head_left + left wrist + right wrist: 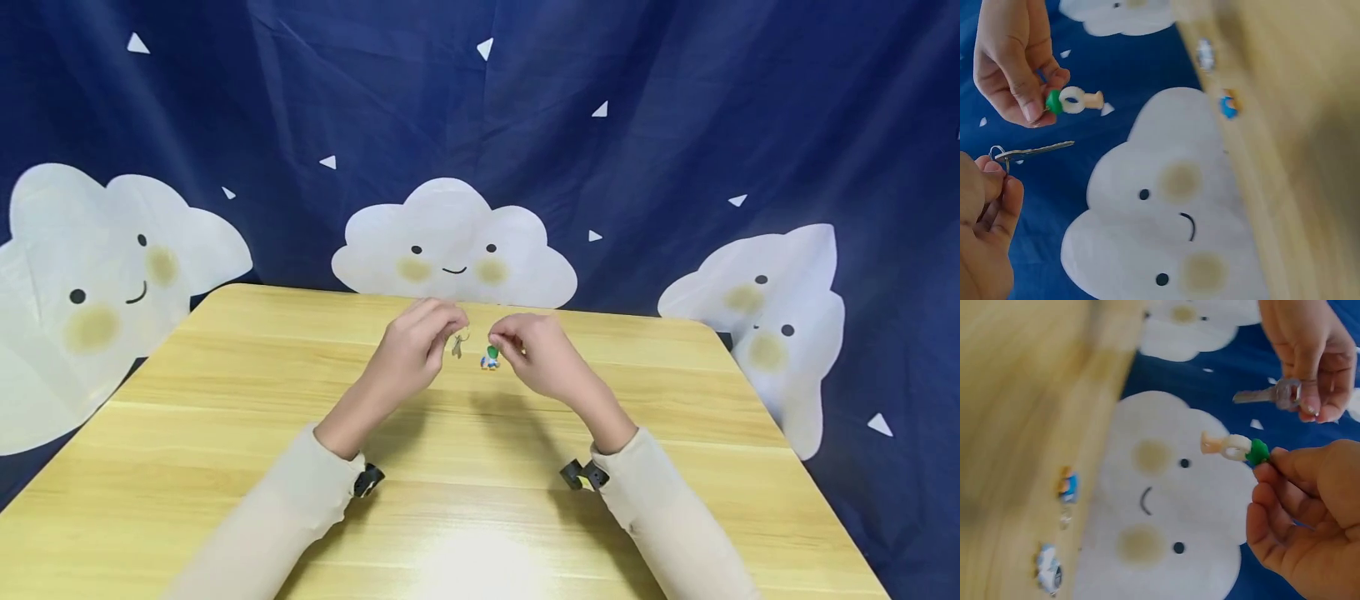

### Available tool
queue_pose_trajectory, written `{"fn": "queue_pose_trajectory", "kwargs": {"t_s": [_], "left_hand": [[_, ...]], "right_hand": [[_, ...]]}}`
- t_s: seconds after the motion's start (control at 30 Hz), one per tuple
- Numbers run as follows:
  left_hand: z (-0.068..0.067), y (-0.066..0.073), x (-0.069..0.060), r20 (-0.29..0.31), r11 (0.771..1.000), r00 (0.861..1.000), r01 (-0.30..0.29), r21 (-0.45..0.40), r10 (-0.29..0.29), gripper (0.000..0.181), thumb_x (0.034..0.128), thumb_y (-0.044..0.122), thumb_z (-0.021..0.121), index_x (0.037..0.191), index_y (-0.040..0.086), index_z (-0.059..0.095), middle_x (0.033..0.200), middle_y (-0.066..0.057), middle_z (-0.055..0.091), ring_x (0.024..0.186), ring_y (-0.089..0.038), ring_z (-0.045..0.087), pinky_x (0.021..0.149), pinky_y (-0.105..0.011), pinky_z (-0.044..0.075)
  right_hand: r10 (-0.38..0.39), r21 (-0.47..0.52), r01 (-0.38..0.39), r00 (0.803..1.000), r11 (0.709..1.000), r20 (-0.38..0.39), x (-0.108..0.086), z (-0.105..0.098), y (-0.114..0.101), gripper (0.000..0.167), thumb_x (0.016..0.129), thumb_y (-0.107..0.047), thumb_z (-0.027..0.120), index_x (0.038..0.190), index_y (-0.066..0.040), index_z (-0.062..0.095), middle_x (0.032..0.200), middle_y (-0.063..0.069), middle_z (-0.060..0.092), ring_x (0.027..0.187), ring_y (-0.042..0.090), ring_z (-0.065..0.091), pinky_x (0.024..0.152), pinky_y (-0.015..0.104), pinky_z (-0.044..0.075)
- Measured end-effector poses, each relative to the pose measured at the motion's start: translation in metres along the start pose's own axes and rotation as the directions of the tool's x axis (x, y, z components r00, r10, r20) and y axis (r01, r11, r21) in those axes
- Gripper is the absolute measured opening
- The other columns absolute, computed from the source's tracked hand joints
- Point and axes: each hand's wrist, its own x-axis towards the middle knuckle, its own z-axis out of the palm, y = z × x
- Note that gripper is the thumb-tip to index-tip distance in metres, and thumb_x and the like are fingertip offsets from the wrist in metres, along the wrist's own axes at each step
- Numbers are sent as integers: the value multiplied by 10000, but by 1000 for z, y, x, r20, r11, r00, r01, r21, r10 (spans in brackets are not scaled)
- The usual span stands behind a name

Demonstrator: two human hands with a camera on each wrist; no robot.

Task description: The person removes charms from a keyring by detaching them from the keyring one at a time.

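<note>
My left hand [405, 350] pinches a metal key ring [997, 151] between thumb and fingers above the table, and a single key [1035, 150] hangs from it. Facing it a short gap away, my right hand [543, 354] pinches a small figure charm [1235, 447] by its green top. White in the middle, the charm ends in a peach-coloured lower part. Key and charm are apart. Below them on the table lie two more little charms, one blue and orange [1229, 107], the other white and blue [1049, 569].
The light wooden table [225, 433] spreads under both arms. Behind it hangs a dark blue curtain [420, 92] with smiling white clouds and small white triangles. A black wrist device [367, 481] sits at each sleeve cuff.
</note>
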Motion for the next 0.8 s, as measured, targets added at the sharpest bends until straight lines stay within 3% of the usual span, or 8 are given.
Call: {"fn": "queue_pose_trajectory", "kwargs": {"t_s": [0.1,0.2,0.3,0.43,0.53,0.7,0.8], "left_hand": [[1,-5,-12,71,1000,997,-1,-21,2,112,947,-89,650,982,12,684,991,-91,697,939,-246,654,814,-339,575],[3,-12,-25,171,1000,985,-14,-23,17,128,942,-95,650,992,21,670,999,-75,694,955,-232,652,838,-330,572],[4,-17,-36,288,1000,958,-13,-6,14,164,931,-124,639,997,24,667,986,-59,678,940,-221,639,837,-320,568],[7,-24,-46,409,999,911,54,1,-49,201,907,-154,639,994,21,686,957,-29,666,905,-182,626,816,-297,566],[12,-33,-51,448,993,888,118,-14,-99,186,907,-148,649,983,14,698,934,-19,673,883,-149,628,810,-281,570],[22,-49,-55,475,978,866,203,-49,-156,120,938,-104,652,939,5,703,894,-40,694,831,-128,632,767,-267,576],[26,-60,-54,496,956,839,287,-55,-224,94,951,-70,660,924,6,707,872,-52,702,779,-116,612,722,-270,560]], "right_hand": [[0,-15,1,995,1000,97,1,9,6,125,987,-36,666,877,-36,727,768,11,664,641,92,521,616,265,487],[16,-16,-13,983,1000,182,2,17,9,125,987,-28,659,884,-37,729,777,19,685,624,78,515,613,246,485],[29,-6,-28,966,1000,258,4,26,12,123,988,-25,651,897,-36,732,792,20,700,624,64,519,611,226,483],[30,-10,-28,943,1000,333,9,38,18,121,979,-22,660,887,-32,737,773,-4,686,629,62,518,613,214,473],[32,-15,-28,927,999,374,15,47,23,144,972,-9,657,854,-35,735,745,-15,673,621,57,502,616,205,456],[58,-3,-63,908,998,415,30,60,32,170,956,17,645,821,-31,736,722,8,671,594,69,450,634,214,425],[92,-4,-100,903,995,420,38,65,38,151,955,15,652,849,-24,753,753,22,705,609,79,472,669,226,448]]}}
